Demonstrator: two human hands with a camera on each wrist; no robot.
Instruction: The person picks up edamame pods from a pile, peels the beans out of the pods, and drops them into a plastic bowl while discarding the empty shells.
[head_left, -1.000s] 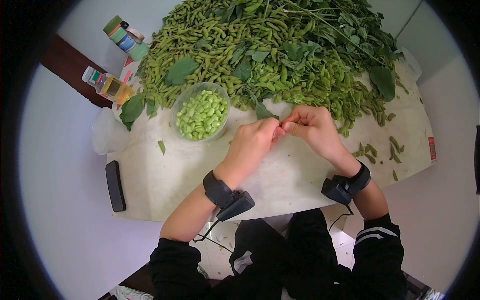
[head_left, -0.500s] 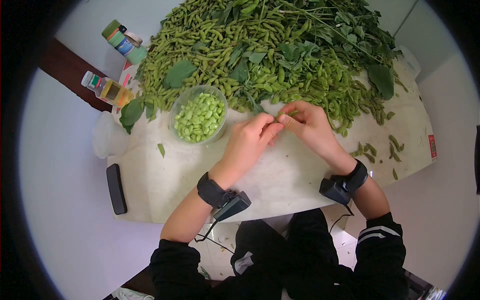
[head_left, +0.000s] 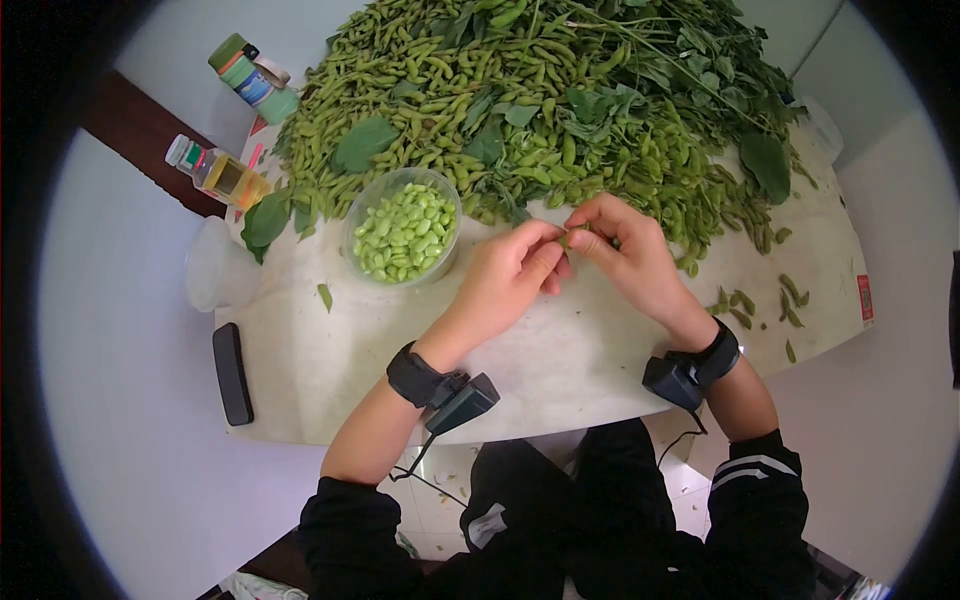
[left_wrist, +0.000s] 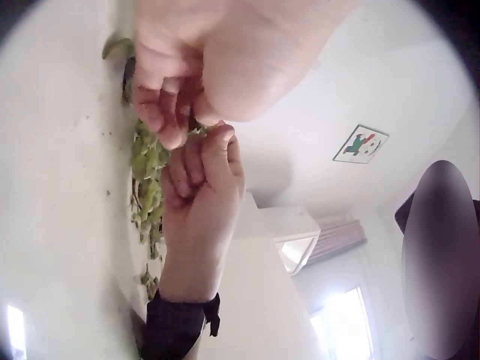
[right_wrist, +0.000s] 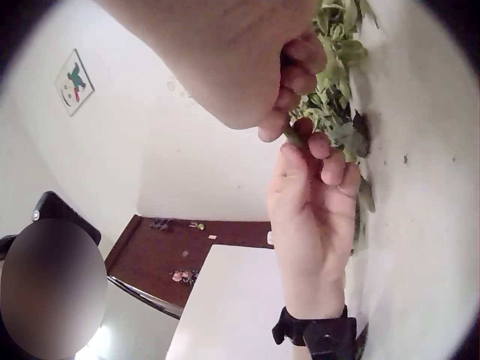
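In the head view a green pod (head_left: pixel 567 240) is between the two hands, which meet over the table near the pile's front edge. The left hand (head_left: pixel 508 278) pinches it between thumb and fingers; the right hand (head_left: pixel 632 260) pinches it from the other side. The right wrist view shows part of the pod (right_wrist: pixel 295 139) between the fingertips, the rest covered by them. Left of the hands stands a clear tub (head_left: pixel 352 254) holding shelled green beans (head_left: pixel 402 232).
A large heap of pods (head_left: pixel 440 100) with leafy stems (head_left: pixel 690 75) covers the table's back. At the left are an oil bottle (head_left: pixel 232 180), a green bottle (head_left: pixel 258 85), a translucent container (head_left: pixel 215 262) and a black phone (head_left: pixel 232 374). Loose pods (head_left: pixel 790 290) lie at the right.
Compared with a second ago, the fingertips have shifted and the left thumb now lies against the pod, which has come into sight. The tub has not visibly moved on the table.
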